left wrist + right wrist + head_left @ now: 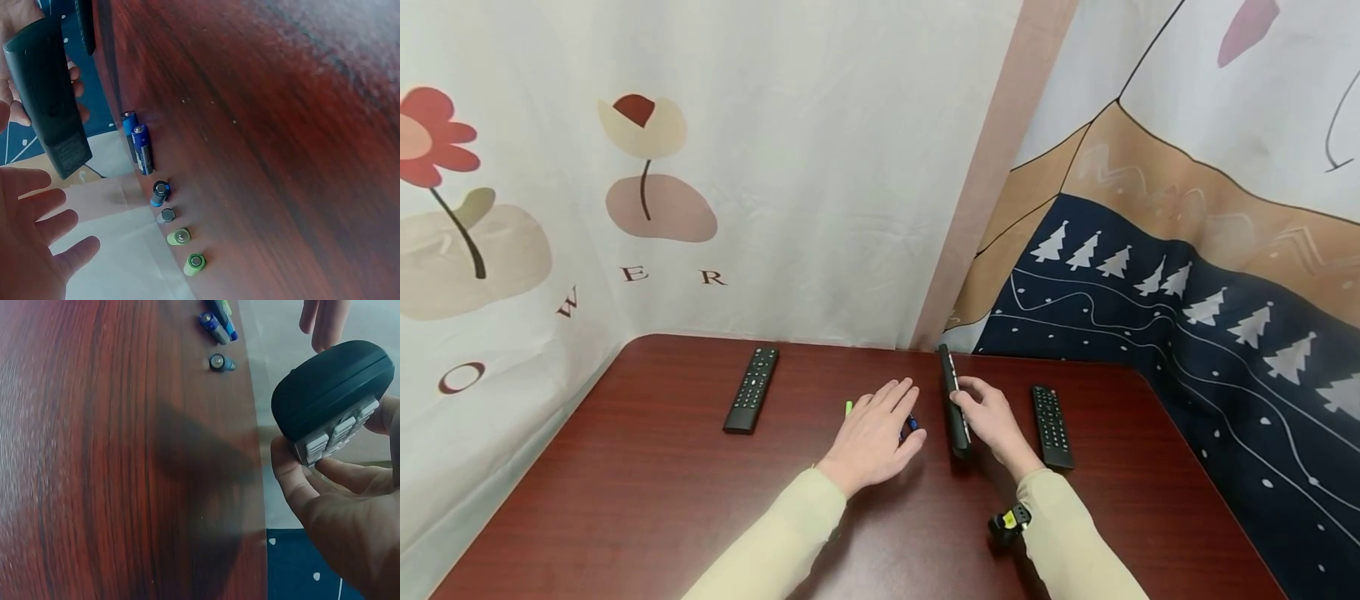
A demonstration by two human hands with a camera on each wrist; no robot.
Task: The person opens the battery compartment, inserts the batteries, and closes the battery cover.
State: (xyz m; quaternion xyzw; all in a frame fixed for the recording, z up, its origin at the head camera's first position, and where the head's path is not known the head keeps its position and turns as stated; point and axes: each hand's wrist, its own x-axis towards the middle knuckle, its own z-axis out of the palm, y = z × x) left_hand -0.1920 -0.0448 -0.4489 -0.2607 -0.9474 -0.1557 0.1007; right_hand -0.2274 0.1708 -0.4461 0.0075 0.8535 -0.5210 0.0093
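My right hand (997,427) grips a black remote control (951,404) above the table, tilted onto its edge. Its pale buttons (340,434) face my right fingers in the right wrist view, and its smooth dark back (45,94) shows in the left wrist view. Fingers extended, my left hand (872,437) hovers over the table to the left of this remote, apart from it and holding nothing. Near it are several batteries: blue ones (143,151), a grey-ended one (167,215) and green ones (194,264). The left hand hides most of them in the head view.
A second black remote (752,392) lies at the back left of the brown table (647,467), and a third remote (1052,427) lies right of my right hand. Printed curtains (820,167) hang along the table's back and sides.
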